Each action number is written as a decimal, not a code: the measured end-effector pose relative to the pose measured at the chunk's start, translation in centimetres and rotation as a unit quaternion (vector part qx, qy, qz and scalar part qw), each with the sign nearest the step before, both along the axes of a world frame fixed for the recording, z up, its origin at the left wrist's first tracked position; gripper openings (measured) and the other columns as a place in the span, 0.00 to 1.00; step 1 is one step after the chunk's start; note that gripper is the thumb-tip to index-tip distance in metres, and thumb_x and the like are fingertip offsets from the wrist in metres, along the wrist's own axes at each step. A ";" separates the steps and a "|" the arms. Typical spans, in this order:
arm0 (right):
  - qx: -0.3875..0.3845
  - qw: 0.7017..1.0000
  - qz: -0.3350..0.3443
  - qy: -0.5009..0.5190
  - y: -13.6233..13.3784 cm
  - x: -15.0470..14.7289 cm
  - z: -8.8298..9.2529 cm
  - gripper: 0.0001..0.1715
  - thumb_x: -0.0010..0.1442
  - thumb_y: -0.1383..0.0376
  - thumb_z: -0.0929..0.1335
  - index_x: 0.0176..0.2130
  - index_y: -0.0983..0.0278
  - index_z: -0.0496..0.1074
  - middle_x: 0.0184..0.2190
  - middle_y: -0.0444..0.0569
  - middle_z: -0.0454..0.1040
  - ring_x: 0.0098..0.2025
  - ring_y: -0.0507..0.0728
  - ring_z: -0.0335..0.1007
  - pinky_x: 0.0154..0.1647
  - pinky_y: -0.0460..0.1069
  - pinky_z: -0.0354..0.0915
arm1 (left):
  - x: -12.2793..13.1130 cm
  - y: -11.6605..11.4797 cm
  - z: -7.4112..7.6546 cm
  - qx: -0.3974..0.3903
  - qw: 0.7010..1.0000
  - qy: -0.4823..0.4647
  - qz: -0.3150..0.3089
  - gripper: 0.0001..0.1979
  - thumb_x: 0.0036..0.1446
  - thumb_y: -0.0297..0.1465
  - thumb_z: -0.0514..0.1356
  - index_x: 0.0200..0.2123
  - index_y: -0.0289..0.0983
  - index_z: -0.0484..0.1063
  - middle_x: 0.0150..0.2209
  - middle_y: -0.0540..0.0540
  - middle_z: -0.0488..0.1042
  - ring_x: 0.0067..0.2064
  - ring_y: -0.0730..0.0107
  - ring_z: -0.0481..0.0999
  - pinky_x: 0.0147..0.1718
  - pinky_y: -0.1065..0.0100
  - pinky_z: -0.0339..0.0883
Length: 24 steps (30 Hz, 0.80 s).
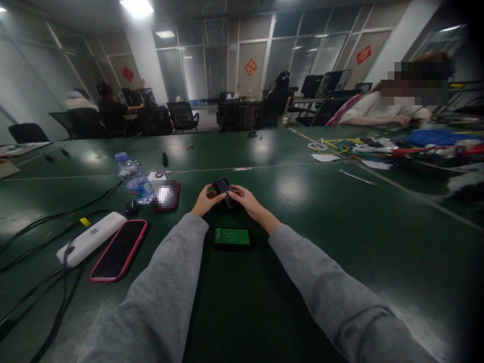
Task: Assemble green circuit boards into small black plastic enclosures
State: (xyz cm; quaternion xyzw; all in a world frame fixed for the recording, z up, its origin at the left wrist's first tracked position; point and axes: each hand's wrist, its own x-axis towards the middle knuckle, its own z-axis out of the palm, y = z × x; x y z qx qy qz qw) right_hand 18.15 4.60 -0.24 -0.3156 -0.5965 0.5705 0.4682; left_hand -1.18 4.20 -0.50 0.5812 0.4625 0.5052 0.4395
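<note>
Here, both hands (206,200) (245,200) grip a dark, boxy device (223,184) beyond a flat, rectangular green circuit board (232,236).

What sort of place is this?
Probably a shared office that doubles as an electronics workspace: office chairs and monitors stand in the background, and a green circuit board lies on the big table up front.
</note>
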 end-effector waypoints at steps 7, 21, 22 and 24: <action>0.005 1.000 -0.002 -0.001 -0.2 -0.1 0.3 0.30 0.52 0.53 0.72 0.51 0.62 0.67 0.45 0.51 0.73 0.48 0.57 0.68 0.53 0.54 0.63 | 0.2 -0.3 0.4 0.012 1.000 -0.010 0.005 0.37 0.40 0.42 0.70 0.53 0.35 0.63 0.42 0.40 0.74 0.42 0.62 0.75 0.43 0.57 0.69; 0.023 0.999 -0.037 -0.024 -0.6 -0.9 0.4 0.29 0.53 0.50 0.71 0.49 0.61 0.67 0.41 0.49 0.73 0.45 0.57 0.69 0.50 0.53 0.64 | 0.3 -0.5 0.9 -0.025 0.999 -0.047 0.014 0.35 0.41 0.39 0.70 0.51 0.31 0.65 0.39 0.39 0.75 0.40 0.63 0.76 0.43 0.57 0.71; 0.025 0.999 -0.039 -0.025 -0.6 -1.0 0.4 0.29 0.53 0.50 0.71 0.49 0.61 0.67 0.41 0.49 0.73 0.45 0.57 0.69 0.50 0.53 0.63 | 0.4 -0.5 1.1 -0.030 0.998 -0.054 0.014 0.35 0.41 0.39 0.70 0.51 0.31 0.65 0.39 0.40 0.75 0.40 0.63 0.76 0.42 0.57 0.71; 0.025 0.998 -0.044 -0.023 -0.5 -1.0 0.3 0.29 0.53 0.50 0.71 0.49 0.62 0.67 0.42 0.49 0.73 0.46 0.57 0.69 0.51 0.53 0.63 | 0.5 -0.6 1.2 -0.038 0.997 -0.063 0.010 0.35 0.40 0.38 0.71 0.51 0.32 0.64 0.40 0.40 0.75 0.40 0.63 0.76 0.42 0.57 0.71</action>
